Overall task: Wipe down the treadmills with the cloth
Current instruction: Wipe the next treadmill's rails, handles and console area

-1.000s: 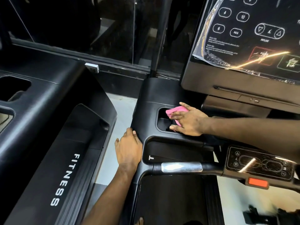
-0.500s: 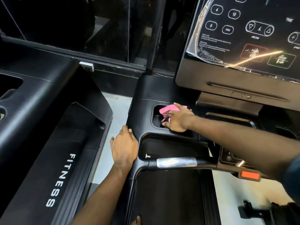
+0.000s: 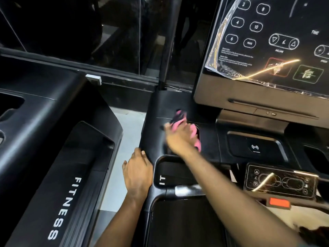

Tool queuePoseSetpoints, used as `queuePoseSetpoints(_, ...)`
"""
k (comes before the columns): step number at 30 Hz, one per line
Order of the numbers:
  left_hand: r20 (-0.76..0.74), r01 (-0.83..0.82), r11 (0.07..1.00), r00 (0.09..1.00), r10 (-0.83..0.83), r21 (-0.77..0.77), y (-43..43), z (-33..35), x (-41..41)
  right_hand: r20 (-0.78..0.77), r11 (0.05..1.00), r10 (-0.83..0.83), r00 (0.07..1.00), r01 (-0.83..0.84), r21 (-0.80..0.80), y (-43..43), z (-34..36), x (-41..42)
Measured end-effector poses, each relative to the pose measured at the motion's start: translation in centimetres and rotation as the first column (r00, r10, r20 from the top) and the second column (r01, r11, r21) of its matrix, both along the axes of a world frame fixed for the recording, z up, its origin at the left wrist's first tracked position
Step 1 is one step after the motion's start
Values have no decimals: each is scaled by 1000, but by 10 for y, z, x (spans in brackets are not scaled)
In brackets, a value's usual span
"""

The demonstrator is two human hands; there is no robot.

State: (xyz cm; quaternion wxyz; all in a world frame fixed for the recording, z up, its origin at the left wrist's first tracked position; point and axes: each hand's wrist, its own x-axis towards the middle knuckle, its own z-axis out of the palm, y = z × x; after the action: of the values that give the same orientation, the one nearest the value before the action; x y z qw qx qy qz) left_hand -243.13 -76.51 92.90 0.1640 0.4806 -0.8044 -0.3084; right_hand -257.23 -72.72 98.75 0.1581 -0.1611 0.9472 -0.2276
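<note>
Now the right hand (image 3: 179, 138) is out on the flat top of the treadmill (image 3: 160, 104), up and left of the cup recess where it was scrubbing half a second ago. That recess is mostly hidden under the hand and wrist. The hand holds the pink cloth (image 3: 178, 119) bunched beneath it, with folds showing past the fingertips and trailing out on the right. Motion blur hides how the fingers curl.

The left hand (image 3: 138, 173) has not shifted. It lies flat with nothing in it, fingers laid over the left edge of the same treadmill. Reads as a brace.

- Meaning: the recess looks done. The stroke seems to be carrying on to the surrounding top surface, probably outward toward the left edge.
- Not yet touched, judging by position: handlebar (image 3: 188, 190) below the wrist, small keypad (image 3: 279, 180) to its right, charging pad (image 3: 254, 147), and the big screen (image 3: 267, 41) above.
- The screen carries a loose plastic film (image 3: 219, 65) lifting at its lower left corner. The cloth could snag it when it gets there.
- An orange tab (image 3: 279, 203) sits under the keypad. Best to wipe around it gently.
- A second treadmill (image 3: 65, 207), marked FITNESS, stands on the left across a strip of pale floor (image 3: 124, 139). No hand is on it.

Early in the task, by my reckoning.
</note>
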Motion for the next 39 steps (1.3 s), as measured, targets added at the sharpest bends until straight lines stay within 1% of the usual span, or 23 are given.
queuePoseSetpoints(1, -7, 1, 1000, 1000, -1, 7, 0, 0, -1, 147, 991, 40, 988, -58, 120, -12, -5, 7)
queuePoseSetpoints(2, -13, 0, 1000, 1000, 0, 12, 1, 0, -1, 236, 984, 24, 971, -65, 167, -23, -8, 8)
queuePoseSetpoints(3, -16, -3, 1000, 1000, 3, 13, 1, 0, -1, 271, 988, -21, 962, -22, 155, -33, -12, 3)
queuePoseSetpoints(5, -21, -7, 1000, 1000, 8, 14, 2, 2, 0, 286, 992, -126, 950, 117, 46, -42, -16, -5)
queuePoseSetpoints(7, -13, -10, 1000, 1000, 10, 14, 1, 3, -1, 297, 961, -216, 930, 256, -103, -43, -20, -7)
queuePoseSetpoints(8, -8, -10, 1000, 1000, 10, 15, 1, 3, -2, 303, 946, -231, 925, 286, -154, -42, -23, -5)
queuePoseSetpoints(9, -6, -9, 1000, 1000, 9, 11, 2, 4, -2, 290, 943, -229, 929, 286, -172, -38, -23, -2)
queuePoseSetpoints(13, 23, -14, 1000, 1000, 14, -10, 3, 7, -4, 191, 991, -84, 978, 102, -87, -18, -14, -3)
queuePoseSetpoints(18, 14, -3, 1000, 1000, 3, -4, 4, 6, -1, 93, 997, 70, 993, -66, -50, 22, 11, -7)
queuePoseSetpoints(19, 9, -3, 1000, 1000, 3, -1, 3, 4, -1, 45, 996, 69, 997, -66, -68, 28, 19, -8)
queuePoseSetpoints(20, 2, -4, 1000, 1000, 4, -3, 3, 4, 0, -25, 992, 39, 999, -42, -120, 35, 27, -10)
queuePoseSetpoints(21, -5, -3, 1000, 1000, 3, -7, 2, 3, 0, -125, 983, -18, 992, -6, -184, 42, 34, -12)
queuePoseSetpoints(23, -11, 0, 1000, 1000, 0, -6, 2, 2, 0, -374, 965, -120, 920, 19, -261, 54, 40, -20)
queuePoseSetpoints(24, -11, -4, 1000, 1000, 3, -6, 2, 2, 0, -450, 974, -107, 887, 3, -227, 58, 36, -28)
queuePoseSetpoints(25, -9, -6, 1000, 1000, 6, -13, 2, 2, -1, -463, 991, -46, 885, -17, -131, 60, 27, -37)
queuePoseSetpoints(26, -6, -7, 1000, 1000, 7, -18, 2, 2, -2, -422, 999, 43, 906, -41, 13, 59, 16, -44)
queuePoseSetpoints(27, -6, -7, 1000, 1000, 7, -20, 1, 1, -2, -371, 983, 138, 919, -80, 166, 56, 5, -49)
queuePoseSetpoints(28, -9, -10, 1000, 1000, 10, -21, 2, 1, -3, -328, 952, 222, 918, -131, 277, 47, -5, -50)
queuePoseSetpoints(29, -8, -13, 1000, 1000, 13, -22, 2, 2, -3, -295, 928, 290, 910, -192, 320, 34, -13, -48)
queuePoseSetpoints(32, 12, -10, 1000, 1000, 10, -19, 1, 2, -3, -209, 877, 462, 862, -409, 252, -8, -17, -33)
queuePoseSetpoints(34, 3, -6, 1000, 1000, 6, -19, 3, 6, -1, -180, 855, 502, 846, -453, 252, -12, -12, -29)
queuePoseSetpoints(36, 12, -7, 1000, 1000, 7, -7, 2, 6, 0, -200, 865, 478, 855, -419, 276, 10, -5, -36)
queuePoseSetpoints(39, 12, -11, 1000, 1000, 11, -7, 2, 6, 0, -209, 898, 350, 913, -264, 351, 50, 1, -44)
